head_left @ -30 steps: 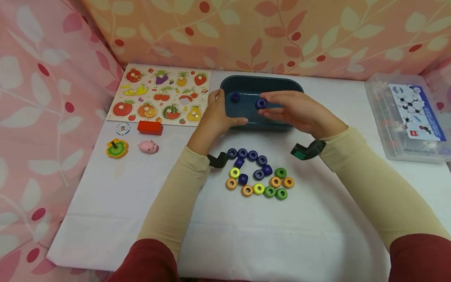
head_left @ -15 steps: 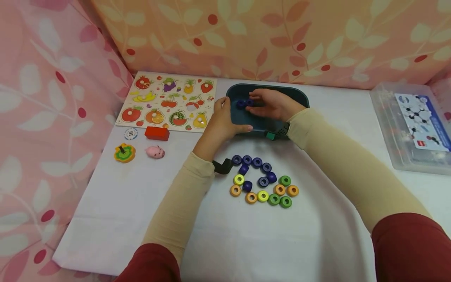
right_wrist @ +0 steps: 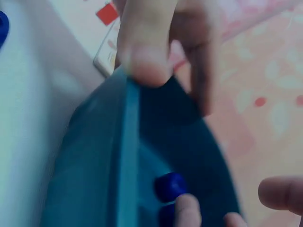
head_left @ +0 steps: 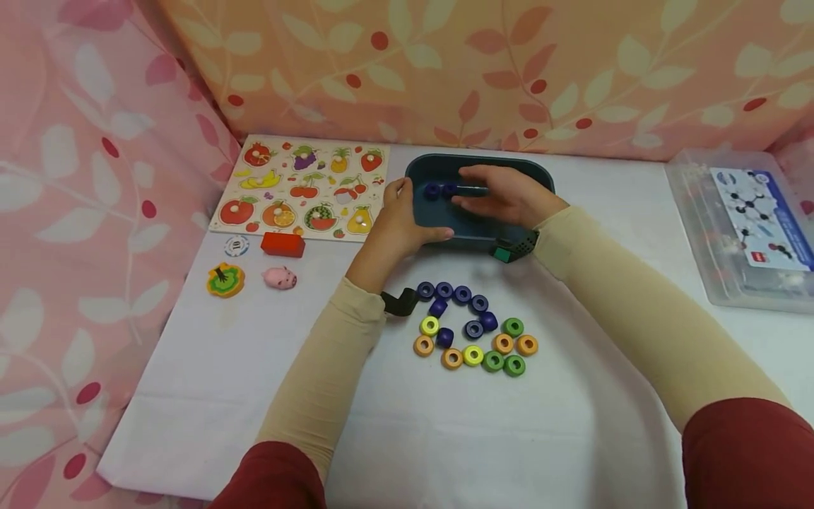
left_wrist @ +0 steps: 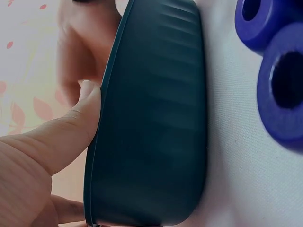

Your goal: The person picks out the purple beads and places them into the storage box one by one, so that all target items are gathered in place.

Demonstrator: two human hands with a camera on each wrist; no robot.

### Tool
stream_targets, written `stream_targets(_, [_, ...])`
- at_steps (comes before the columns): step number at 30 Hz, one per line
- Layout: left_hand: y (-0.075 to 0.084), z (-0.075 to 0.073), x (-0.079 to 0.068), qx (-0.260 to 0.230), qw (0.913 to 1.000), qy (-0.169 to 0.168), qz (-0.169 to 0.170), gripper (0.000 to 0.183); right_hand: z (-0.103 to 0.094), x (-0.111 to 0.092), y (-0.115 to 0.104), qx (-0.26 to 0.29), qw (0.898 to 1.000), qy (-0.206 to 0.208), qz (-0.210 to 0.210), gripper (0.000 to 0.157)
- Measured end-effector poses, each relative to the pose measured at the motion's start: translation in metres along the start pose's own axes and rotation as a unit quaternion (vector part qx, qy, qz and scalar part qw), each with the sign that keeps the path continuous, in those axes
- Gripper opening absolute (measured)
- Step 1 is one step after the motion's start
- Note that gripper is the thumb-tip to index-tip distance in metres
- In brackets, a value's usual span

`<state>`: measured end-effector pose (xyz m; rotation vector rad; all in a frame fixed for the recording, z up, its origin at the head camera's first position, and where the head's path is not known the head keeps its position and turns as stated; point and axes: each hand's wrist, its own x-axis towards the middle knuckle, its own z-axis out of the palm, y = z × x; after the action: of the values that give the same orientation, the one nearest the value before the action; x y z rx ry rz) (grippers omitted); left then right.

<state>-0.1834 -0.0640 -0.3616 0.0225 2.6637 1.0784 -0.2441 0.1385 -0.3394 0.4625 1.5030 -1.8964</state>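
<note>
My left hand [head_left: 397, 227] holds the left end of a dark teal plastic tub [head_left: 439, 220], its thumb along the near rim and its fingers at the left side. In the left wrist view that thumb presses on the rim above the tub's outer wall [left_wrist: 147, 118]. Two purple beads lie side by side in the tub, a left bead [head_left: 432, 190] and a right bead [head_left: 449, 189]. Over the tub's right half hovers my right hand [head_left: 509, 198], thumb and fingers apart, fingertips close to the right bead. The right wrist view, blurred, shows a purple bead [right_wrist: 170, 187] beside a fingertip.
In front of the tub, several purple beads [head_left: 462, 295], yellow, orange and green beads [head_left: 493, 361] form a loose outline. Leftward are a fruit peg puzzle [head_left: 299, 187], red block [head_left: 282, 244], pig figure [head_left: 280, 277], tree piece [head_left: 225, 281] and round chip [head_left: 237, 245]. A clear case [head_left: 750, 212] stands right.
My right hand has brought a purple bead down beside the other one in the tub and let it go. It has since shifted slightly right. The left hand has stayed on the tub.
</note>
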Motion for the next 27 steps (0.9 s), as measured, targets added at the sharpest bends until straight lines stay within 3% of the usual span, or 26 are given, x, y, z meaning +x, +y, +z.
stream_targets(3, [-0.001, 0.000, 0.000, -0.002, 1.0000, 0.000, -0.004, 0.121, -0.006, -0.026, 0.004, -0.071, 0.996, -0.019, -0.041, 0.052])
stream_targets(6, [-0.001, 0.000, 0.000, -0.005, 1.0000, 0.001, -0.001, 0.121, -0.012, -0.053, 0.015, -0.151, 0.986, -0.043, -0.059, 0.052])
stream_targets(9, [-0.001, 0.000, 0.000, -0.007, 1.0000, 0.004, 0.004, 0.121, -0.019, -0.076, 0.033, -0.226, 0.971, -0.067, -0.046, 0.050])
stream_targets(12, [0.000, 0.000, 0.001, -0.008, 1.0000, 0.003, 0.002, 0.121, -0.026, -0.091, 0.055, -0.312, 0.946, -0.081, -0.030, 0.048])
stream_targets(15, [0.000, 0.000, 0.001, -0.010, 1.0000, 0.001, 0.000, 0.121, -0.031, -0.096, 0.075, -0.396, 0.915, -0.075, -0.035, 0.045])
stream_targets(18, [0.001, -0.002, 0.000, -0.015, 0.9999, 0.004, 0.002, 0.120, -0.035, -0.093, 0.091, -0.436, 0.897, -0.058, -0.053, 0.041])
stream_targets(27, [0.002, -0.002, -0.002, -0.022, 0.9998, -0.002, -0.002, 0.119, -0.037, -0.077, 0.112, -0.466, 0.880, -0.038, -0.083, 0.036])
